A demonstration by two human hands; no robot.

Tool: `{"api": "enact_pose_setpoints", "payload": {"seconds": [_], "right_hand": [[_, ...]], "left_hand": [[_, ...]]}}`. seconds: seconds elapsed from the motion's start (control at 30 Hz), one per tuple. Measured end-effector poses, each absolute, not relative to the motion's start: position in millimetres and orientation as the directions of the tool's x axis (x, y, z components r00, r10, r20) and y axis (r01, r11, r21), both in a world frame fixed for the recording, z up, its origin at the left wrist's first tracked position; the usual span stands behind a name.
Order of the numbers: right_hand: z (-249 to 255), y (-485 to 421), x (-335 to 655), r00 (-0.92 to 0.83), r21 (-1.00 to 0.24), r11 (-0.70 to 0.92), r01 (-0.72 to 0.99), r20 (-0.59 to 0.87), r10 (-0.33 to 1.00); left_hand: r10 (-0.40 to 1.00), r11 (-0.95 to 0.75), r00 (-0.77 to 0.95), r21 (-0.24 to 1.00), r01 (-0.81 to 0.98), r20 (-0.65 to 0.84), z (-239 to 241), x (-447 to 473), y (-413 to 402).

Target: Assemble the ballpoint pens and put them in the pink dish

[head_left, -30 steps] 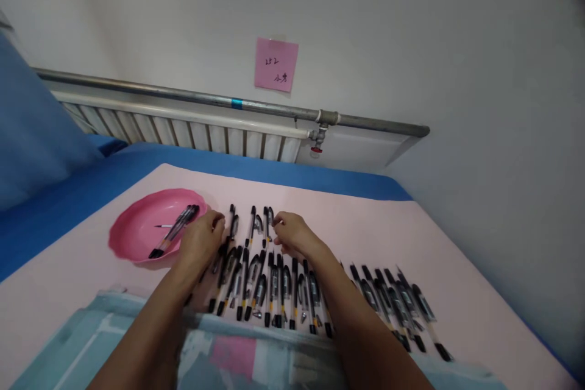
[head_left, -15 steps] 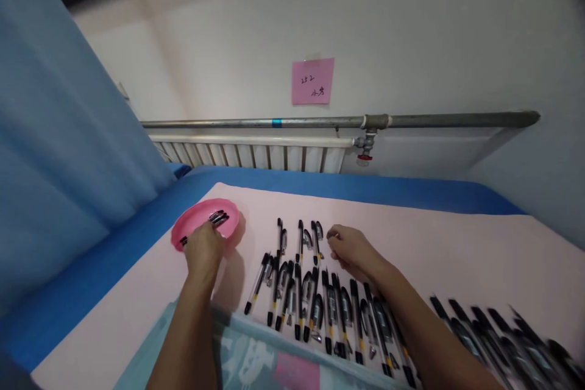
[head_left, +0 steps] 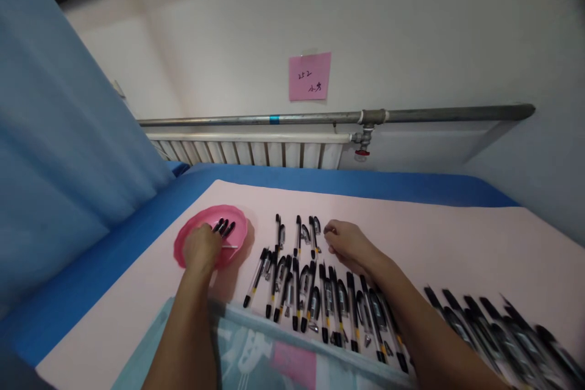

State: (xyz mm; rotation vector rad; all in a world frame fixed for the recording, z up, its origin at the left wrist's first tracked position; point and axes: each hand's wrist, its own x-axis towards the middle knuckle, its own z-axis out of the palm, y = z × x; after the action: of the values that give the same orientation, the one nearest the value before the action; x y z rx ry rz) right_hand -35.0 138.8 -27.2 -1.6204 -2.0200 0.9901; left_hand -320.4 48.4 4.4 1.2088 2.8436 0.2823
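Observation:
My left hand (head_left: 201, 250) rests in the pink dish (head_left: 237, 219) at the left, fingers curled down on the black-capped pens (head_left: 223, 226) lying in it. A thin white refill (head_left: 231, 247) lies beside that hand in the dish. My right hand (head_left: 350, 247) sits knuckles up on the pink sheet, fingertips pinched together just right of the far short row of pens (head_left: 298, 228). What the fingertips hold is too small to tell. Between my forearms lies a dense row of clear pens with black caps (head_left: 315, 295).
More pens (head_left: 498, 323), blurred, run along the sheet's near right. A patterned cloth (head_left: 269, 356) lies at the near edge. The pink sheet (head_left: 434, 244) covers a blue surface (head_left: 347, 183). A radiator (head_left: 247, 151), a pipe (head_left: 411, 114), a pink note (head_left: 309, 76) and a blue curtain (head_left: 55, 152) surround it.
My left hand left the pen rows and moved left into the pink dish. The view swung left and up. My right hand stayed by the far pens.

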Motion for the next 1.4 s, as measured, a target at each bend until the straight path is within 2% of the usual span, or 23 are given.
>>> {"api": "enact_pose_setpoints", "payload": {"seconds": [0.3, 0.63, 0.8, 0.93, 1.0, 1.07, 1.13, 1.17, 1.27, 1.33, 1.4], "right_hand": [[-19, 139, -35, -0.329, -0.582, 0.232, 0.780, -0.066, 0.942], [1, 127, -32, -0.389, -0.484, 0.359, 0.798, 0.042, 0.920], [19, 114, -36, -0.401, -0.468, 0.412, 0.782, 0.128, 0.907], [32, 97, -35, -0.391, -0.494, 0.445, 0.747, 0.216, 0.895], [35, 88, -30, -0.352, -0.596, 0.433, 0.676, 0.254, 0.901], [35, 79, -24, -0.290, -0.746, 0.390, 0.540, 0.270, 0.918], [36, 72, -19, -0.231, -0.877, 0.318, 0.361, 0.246, 0.941], [37, 69, -17, -0.214, -0.928, 0.273, 0.252, 0.222, 0.951], [42, 66, -15, -0.166, -0.983, 0.181, -0.034, 0.184, 0.969], [47, 66, -14, -0.084, -0.972, 0.188, -0.142, 0.201, 0.976], [49, 68, -10, 0.051, -0.959, 0.192, -0.207, 0.186, 0.981]], "left_hand": [[0.714, 0.696, -0.697, 0.170, 0.698, -0.064, -17, -330, 58], [0.818, 0.563, -0.567, 0.335, 0.756, -0.095, -26, -309, 59], [0.821, 0.532, -0.568, 0.438, 0.725, -0.056, -21, -308, 57], [0.813, 0.429, -0.572, 0.551, 0.716, 0.109, -4, -296, 53], [0.836, 0.282, -0.528, 0.709, 0.646, 0.148, 5, -276, 51], [0.915, 0.042, -0.393, 0.948, 0.314, 0.089, 12, -245, 48], [0.974, -0.071, -0.220, 0.997, -0.041, 0.060, 20, -210, 44], [0.987, -0.082, -0.152, 0.987, -0.138, 0.060, 24, -192, 41], [0.999, -0.044, -0.004, 0.982, -0.184, 0.044, 34, -142, 36], [0.998, -0.008, 0.053, 0.989, -0.144, 0.016, 39, -113, 36], [0.999, -0.012, 0.032, 0.995, -0.102, 0.016, 40, -89, 38]]}}
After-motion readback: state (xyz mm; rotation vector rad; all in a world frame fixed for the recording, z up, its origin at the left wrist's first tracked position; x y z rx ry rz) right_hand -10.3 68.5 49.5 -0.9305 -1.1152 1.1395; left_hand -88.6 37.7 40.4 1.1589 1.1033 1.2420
